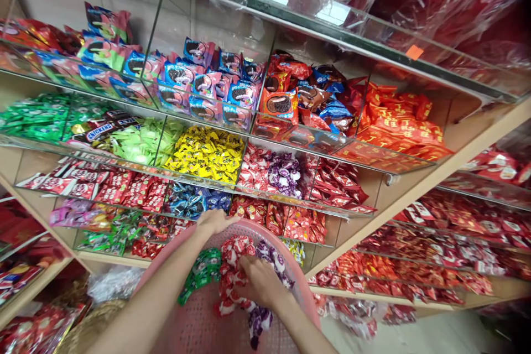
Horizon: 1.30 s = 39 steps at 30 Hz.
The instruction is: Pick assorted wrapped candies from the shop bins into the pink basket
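My left hand (pixel 214 222) grips the rim of a pink plastic basket (pixel 265 235), which sits low in front of me. My right hand (pixel 259 282) is inside the basket, its fingers curled down onto a heap of red-and-white wrapped candies (pixel 232 271). Purple-and-white wrapped candies (pixel 265 321) lie beside that hand, and green wrapped candies (pixel 203 268) lie to the left of the heap. The hand's fingertips are buried among the wrappers, so I cannot tell whether it holds any.
Just beyond the basket stand wood-framed shelves of transparent acrylic bins (pixel 199 193) filled with wrapped sweets. These include yellow candies (pixel 205 155), Snickers bars (pixel 99 131) and blue-and-pink biscuit packets (pixel 203 80). Large red plastic-wrapped packages (pixel 440 0) fill the top right.
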Tool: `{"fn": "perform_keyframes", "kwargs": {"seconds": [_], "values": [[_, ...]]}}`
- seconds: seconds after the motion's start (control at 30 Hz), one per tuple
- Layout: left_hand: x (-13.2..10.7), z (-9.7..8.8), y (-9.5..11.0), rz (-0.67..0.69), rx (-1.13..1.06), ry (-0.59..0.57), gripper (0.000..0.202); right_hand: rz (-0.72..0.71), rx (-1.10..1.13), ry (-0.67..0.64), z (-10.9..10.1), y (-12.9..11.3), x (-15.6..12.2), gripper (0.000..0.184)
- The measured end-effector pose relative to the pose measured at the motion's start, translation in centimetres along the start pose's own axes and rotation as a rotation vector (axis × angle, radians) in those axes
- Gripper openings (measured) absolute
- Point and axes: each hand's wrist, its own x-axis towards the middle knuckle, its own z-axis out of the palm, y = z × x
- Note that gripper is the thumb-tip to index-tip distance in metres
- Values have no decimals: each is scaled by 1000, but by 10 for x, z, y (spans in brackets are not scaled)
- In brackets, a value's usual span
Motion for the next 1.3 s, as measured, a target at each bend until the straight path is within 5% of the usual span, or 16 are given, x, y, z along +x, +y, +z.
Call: {"fn": "perform_keyframes", "kwargs": {"seconds": [0.43,0.63,0.83,1.07,1.3], "values": [[-1,0,1,2,3,13,82,78,-131,12,4,-9,3,33],[0,1,1,-4,-5,19,88,64,-10,266,-72,-6,22,28],[1,2,0,5,-1,16,87,208,-103,595,-152,14,79,30],[3,4,-3,20,-1,24,84,432,-120,306,-160,38,135,32],[-1,0,-1,13,-10,14,85,445,23,310,-158,52,135,23]]}}
